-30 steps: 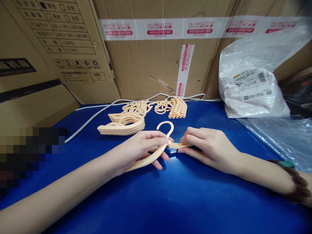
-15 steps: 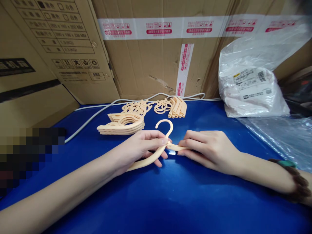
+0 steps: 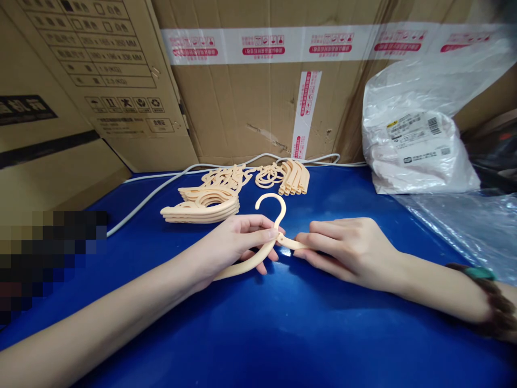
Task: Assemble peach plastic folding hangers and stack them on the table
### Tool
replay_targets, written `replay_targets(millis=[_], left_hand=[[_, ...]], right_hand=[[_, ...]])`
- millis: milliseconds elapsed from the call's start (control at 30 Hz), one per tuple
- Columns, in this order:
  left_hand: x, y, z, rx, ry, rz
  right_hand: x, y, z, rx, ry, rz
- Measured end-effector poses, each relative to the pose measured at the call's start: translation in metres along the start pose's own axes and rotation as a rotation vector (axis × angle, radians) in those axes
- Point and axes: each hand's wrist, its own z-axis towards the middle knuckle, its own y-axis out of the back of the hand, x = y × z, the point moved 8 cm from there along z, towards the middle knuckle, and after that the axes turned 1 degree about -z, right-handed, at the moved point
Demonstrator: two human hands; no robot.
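A cream plastic clothes hanger (image 3: 247, 265) is between my two hands above a blue table. My left hand (image 3: 238, 240) pinches it just under its hook (image 3: 278, 207), thumb on top. The hook curls up and to the left. One arm of the hanger runs back beneath my left wrist. From the joint below the hook, a short cream arm (image 3: 289, 243) reaches right, and the fingers of my right hand (image 3: 347, 248) are closed on its far end, hiding the tip.
Behind my left hand lies a stack of cream hanger pieces (image 3: 202, 213). Loose hooks (image 3: 266, 177) and several arm pieces (image 3: 294, 178) are farther back. A white cable (image 3: 149, 203) crosses the rear. Cardboard boxes (image 3: 242, 108) wall the back; a white plastic bag (image 3: 420, 156) stands right.
The hook has risen slightly and tipped a little to the left. The short right arm slopes down a bit more from the joint. Both hands keep their grip almost in place.
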Motion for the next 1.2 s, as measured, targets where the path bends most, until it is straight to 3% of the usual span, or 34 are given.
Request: replay_targets(millis=[500,1200], left_hand=[[-0.0019,-0.0020,0.0030,0.019,-0.074,0.114],[-0.0019,-0.0029,0.0008,0.034,-0.072,0.135]], right_hand=[[0.0090,0.0050,0.0013,-0.037,0.030,-0.125],[0.0035,0.0023,-0.0003,0.108,-0.131,0.096]])
